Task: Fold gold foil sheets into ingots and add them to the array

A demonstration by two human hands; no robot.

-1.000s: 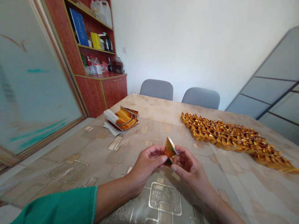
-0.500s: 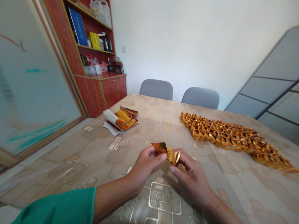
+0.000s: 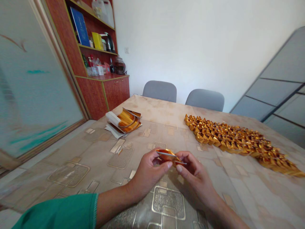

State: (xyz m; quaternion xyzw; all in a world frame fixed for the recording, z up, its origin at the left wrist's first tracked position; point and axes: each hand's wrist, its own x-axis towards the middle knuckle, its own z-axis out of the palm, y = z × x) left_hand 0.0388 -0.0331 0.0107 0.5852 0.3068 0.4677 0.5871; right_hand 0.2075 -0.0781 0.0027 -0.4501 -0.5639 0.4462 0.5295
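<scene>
A small piece of folded gold foil paper (image 3: 166,155) is held between my two hands, just above the table near its front. My left hand (image 3: 151,167) pinches its left part between thumb and fingers. On the other side, my right hand (image 3: 193,168) grips the right end with thumb and fingertips. The piece is seen nearly edge-on, so its folds are partly hidden. To the right lie long rows of folded gold paper pieces (image 3: 228,136) set close together. A loose stack of gold and white paper sheets (image 3: 128,122), curled over, rests at the left.
The table (image 3: 100,159) has a patterned cover. Two grey chairs (image 3: 159,91) stand at its far side by the white wall. A red-brown cabinet (image 3: 115,95) with a kettle and bottles is at the back left, beside a frosted glass door (image 3: 35,79).
The gold paper has been tilted in my fingers, from showing its broad shiny faces to nearly edge-on. Both hands keep hold of it in about the same place.
</scene>
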